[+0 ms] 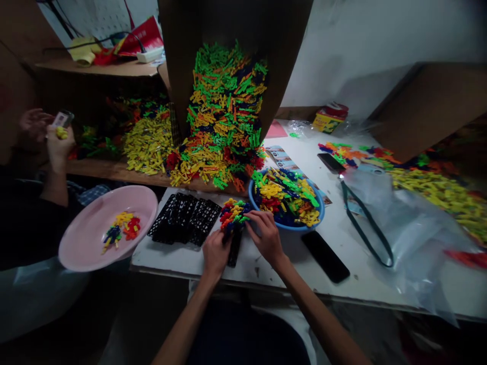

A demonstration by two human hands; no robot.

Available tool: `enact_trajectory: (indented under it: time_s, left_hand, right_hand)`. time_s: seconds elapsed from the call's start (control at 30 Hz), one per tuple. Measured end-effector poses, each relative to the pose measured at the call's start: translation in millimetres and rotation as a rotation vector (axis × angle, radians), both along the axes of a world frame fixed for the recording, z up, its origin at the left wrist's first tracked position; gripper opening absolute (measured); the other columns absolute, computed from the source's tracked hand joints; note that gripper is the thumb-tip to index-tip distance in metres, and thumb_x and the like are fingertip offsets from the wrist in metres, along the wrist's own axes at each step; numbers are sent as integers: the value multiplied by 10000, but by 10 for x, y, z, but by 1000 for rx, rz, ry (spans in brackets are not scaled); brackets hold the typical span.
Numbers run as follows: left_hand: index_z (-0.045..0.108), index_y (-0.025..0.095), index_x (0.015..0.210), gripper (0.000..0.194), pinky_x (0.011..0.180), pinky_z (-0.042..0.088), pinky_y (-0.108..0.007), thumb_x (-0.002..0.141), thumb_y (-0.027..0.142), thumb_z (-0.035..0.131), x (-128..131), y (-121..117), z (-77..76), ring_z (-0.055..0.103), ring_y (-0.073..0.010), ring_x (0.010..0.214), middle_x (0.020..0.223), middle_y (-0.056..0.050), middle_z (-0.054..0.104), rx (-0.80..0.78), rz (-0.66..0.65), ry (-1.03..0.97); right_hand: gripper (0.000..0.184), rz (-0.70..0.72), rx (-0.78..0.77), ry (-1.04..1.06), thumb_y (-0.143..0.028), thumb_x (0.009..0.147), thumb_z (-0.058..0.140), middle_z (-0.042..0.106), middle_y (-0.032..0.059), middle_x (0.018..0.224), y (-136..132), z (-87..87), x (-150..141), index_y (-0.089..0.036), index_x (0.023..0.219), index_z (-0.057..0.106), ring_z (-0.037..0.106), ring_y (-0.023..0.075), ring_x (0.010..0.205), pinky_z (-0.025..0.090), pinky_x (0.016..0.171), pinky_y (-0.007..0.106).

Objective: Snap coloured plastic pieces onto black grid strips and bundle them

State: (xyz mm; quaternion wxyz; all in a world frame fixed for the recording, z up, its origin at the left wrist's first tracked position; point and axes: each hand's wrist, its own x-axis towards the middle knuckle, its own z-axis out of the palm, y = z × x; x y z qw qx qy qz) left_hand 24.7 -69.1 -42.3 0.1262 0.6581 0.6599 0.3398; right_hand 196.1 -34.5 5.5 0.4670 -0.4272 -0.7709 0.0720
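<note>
My left hand [216,252] is closed on the near end of a black perforated tray [234,249], steadying it on the white table. Small red, orange, yellow, green and blue plastic pieces [233,214] crowd the tray's far part. My right hand [265,235] reaches over from the right, its fingertips bent together at those pieces; whatever they pinch is too small to make out. Just behind my right hand stands a blue basin [322,213] heaped with similar pieces. Left of my hands lie several more black perforated trays [186,219], overlapping one another.
A large pile of coloured pieces [228,116] spills from a box at the back. A pink basin [72,243] overhangs the table's left edge, near a co-worker's hands [59,139]. On the right lie a black phone [326,256], a green strap [367,228] and a clear plastic bag [414,243].
</note>
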Motion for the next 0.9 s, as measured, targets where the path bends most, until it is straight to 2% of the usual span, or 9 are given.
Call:
enact_trajectory:
  time_s: [0.13, 0.23, 0.33, 0.53, 0.7, 0.9]
  left_hand:
    - [731, 162, 892, 260, 778, 453, -290, 951, 329, 540, 27, 57, -130, 689, -198, 812, 857, -84, 749, -57, 24, 158]
    - [741, 169, 926, 271, 799, 451, -308, 958, 336, 531, 49, 66, -166, 698, -207, 816, 866, -84, 761, -78, 7, 192]
    - [742, 191, 982, 275, 828, 447, -319, 967, 344, 514, 77, 70, -159, 701, -210, 855, 931, -78, 769, -78, -14, 200]
    - [728, 193, 1055, 281, 824, 448, -330, 975, 318, 489, 97, 95, -178, 701, -214, 811, 924, -82, 770, -117, 38, 250]
    - [712, 195, 1095, 266, 830, 454, -324, 964, 242, 485, 36, 126, -215, 701, -220, 887, 1023, -80, 763, -98, -12, 279]
    - [730, 185, 1009, 282, 809, 463, -311, 966, 289, 472, -32, 208, -105, 703, -227, 872, 930, -97, 759, -146, -103, 340]
  right_hand:
    - [189, 33, -54, 17, -176, 949, 543, 618, 93, 1079, -12, -80, 17, -238, 1071, 674, 620, 215, 1022, 548, 902, 398]
    - [183, 26, -67, 31, -174, 952, 539, 587, 95, 1096, -31, -106, 15, -234, 1071, 665, 626, 204, 1014, 548, 913, 389]
    - [169, 21, -63, 24, -173, 946, 553, 582, 89, 1079, -42, -111, 26, -235, 1063, 657, 625, 206, 1004, 548, 907, 389]
    - [190, 66, -56, -4, -155, 939, 559, 614, 76, 1031, -32, -114, 64, -240, 1084, 648, 619, 215, 1010, 547, 893, 384]
    - [241, 85, -52, -6, -153, 947, 545, 632, 75, 1067, 23, -116, 41, -257, 1142, 643, 619, 216, 1041, 542, 922, 385]
    - [215, 74, -59, 4, -172, 956, 542, 627, 79, 1060, 73, -108, 2, -255, 1120, 654, 623, 215, 1033, 545, 924, 389]
